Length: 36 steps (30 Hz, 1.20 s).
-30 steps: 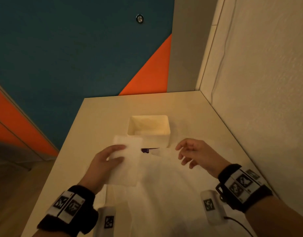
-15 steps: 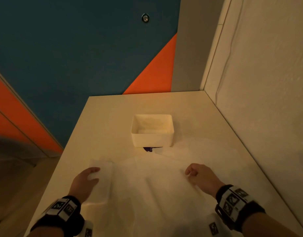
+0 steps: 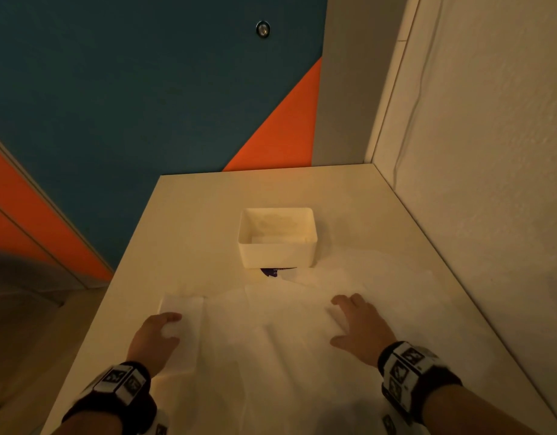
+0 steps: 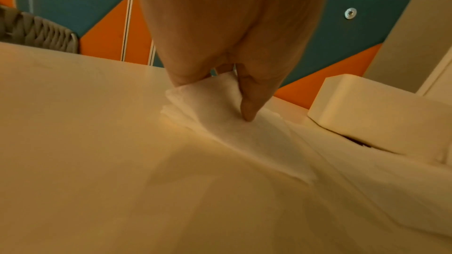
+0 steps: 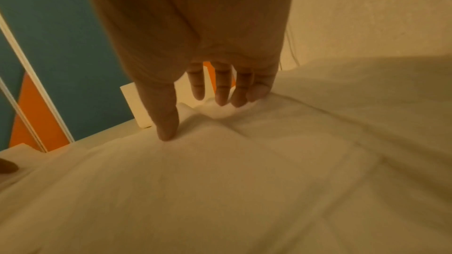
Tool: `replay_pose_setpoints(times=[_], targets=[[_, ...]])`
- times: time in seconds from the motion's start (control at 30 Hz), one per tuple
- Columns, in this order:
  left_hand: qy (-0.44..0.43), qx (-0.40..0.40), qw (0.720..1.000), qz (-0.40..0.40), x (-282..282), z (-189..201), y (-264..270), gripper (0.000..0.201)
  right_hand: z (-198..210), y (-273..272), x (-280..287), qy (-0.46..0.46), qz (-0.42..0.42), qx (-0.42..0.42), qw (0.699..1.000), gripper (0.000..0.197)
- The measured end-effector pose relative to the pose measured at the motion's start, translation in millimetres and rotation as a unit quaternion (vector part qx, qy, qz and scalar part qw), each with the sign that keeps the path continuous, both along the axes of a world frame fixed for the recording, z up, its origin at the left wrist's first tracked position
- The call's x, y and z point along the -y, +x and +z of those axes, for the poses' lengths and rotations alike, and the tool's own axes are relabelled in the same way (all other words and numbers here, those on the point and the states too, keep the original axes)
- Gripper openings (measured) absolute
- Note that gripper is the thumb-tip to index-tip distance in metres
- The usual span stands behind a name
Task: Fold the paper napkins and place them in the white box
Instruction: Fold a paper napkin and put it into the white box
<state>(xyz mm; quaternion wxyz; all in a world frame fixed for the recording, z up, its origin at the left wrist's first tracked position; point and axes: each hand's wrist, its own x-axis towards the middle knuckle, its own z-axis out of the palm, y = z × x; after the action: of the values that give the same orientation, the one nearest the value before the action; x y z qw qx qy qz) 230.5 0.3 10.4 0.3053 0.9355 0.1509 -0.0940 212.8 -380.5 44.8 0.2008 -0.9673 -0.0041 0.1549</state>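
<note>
Table [image 3: 189, 221]: I see a pale top running away from me, its right edge against a textured wall [image 3: 490, 183], its far edge in front of a teal and orange panel.
Spread napkins [image 3: 286, 356]: loose white sheets cover the near middle and right of the table, creased and overlapping; how many there are I cannot tell.
White box [image 3: 277, 257]: it stands open near the middle of the table, past the far edge of the sheets; something lies pale inside it, but I cannot make it out. A dark printed scrap [image 3: 274, 272] peeks out at the foot of its near wall.
Folded napkin [image 3: 184, 312]: 1 small layered rectangle lies flat near the table's left edge, just left of the spread sheets and well short of the box.
Left hand [image 3: 154, 339]: I have it on the near part of the folded napkin. In the left wrist view the thumb presses down on the top layer and a finger sits at its far left corner, the paper caught between them in a pinch.
Right hand [image 3: 360, 324]: it rests palm down on the spread napkins toward the right side, fingers spread and nearly straight, tips on a raised crease, gripping nothing. It is well apart from the folded napkin.
</note>
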Motion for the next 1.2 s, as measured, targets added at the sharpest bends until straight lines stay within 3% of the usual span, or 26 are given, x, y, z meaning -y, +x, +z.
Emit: replay_pose_setpoints(times=[0.13, 0.3, 0.57, 0.67, 0.8, 0.9, 1.03, 1.1, 1.2], targets=[[0.086, -0.013, 0.996, -0.004, 0.1, -1.3, -0.9, 0.034, 9.3, 11.1, -9.0, -0.096, 0.076, 0.007, 0.992, 0.076], [0.155, -0.014, 0.987, -0.033, 5.3, 2.9, -2.2, 0.036, 21.0, 25.9, -14.0, -0.171, 0.147, 0.006, 0.974, 0.054], [0.129, -0.004, 0.989, -0.067, 2.8, -1.5, -2.1, 0.04, 47.3, 32.5, -2.2, -0.148, 0.17, 0.04, 0.973, 0.01], [0.133, -0.006, 0.988, -0.08, 3.7, -6.3, -2.6, 0.044, 57.9, 32.5, 6.0, -0.142, 0.176, 0.072, 0.971, 0.007], [0.141, -0.008, 0.987, -0.078, 5.5, -10.0, -3.2, 0.051, 66.7, 32.8, 15.0, -0.082, 0.146, 0.115, 0.979, 0.008], [0.135, -0.016, 0.988, -0.072, 6.1, -9.8, -2.7, 0.05, 72.2, 34.4, 19.4, 0.024, 0.105, 0.152, 0.983, 0.019], [0.144, -0.017, 0.988, -0.046, 15.0, -2.8, -4.6, 0.057, 83.1, 31.2, 19.9, 0.112, 0.037, 0.131, 0.984, 0.023], [0.134, 0.002, 0.99, -0.032, 25.4, 7.5, -3.1, 0.058, 86.0, 31.0, 16.6, 0.14, 0.012, 0.124, 0.982, 0.022], [0.095, 0.067, 0.989, -0.09, 47.5, 26.9, 3.9, 0.052, 90.5, 30.8, 9.4, 0.221, -0.017, 0.113, 0.969, 0.02]])
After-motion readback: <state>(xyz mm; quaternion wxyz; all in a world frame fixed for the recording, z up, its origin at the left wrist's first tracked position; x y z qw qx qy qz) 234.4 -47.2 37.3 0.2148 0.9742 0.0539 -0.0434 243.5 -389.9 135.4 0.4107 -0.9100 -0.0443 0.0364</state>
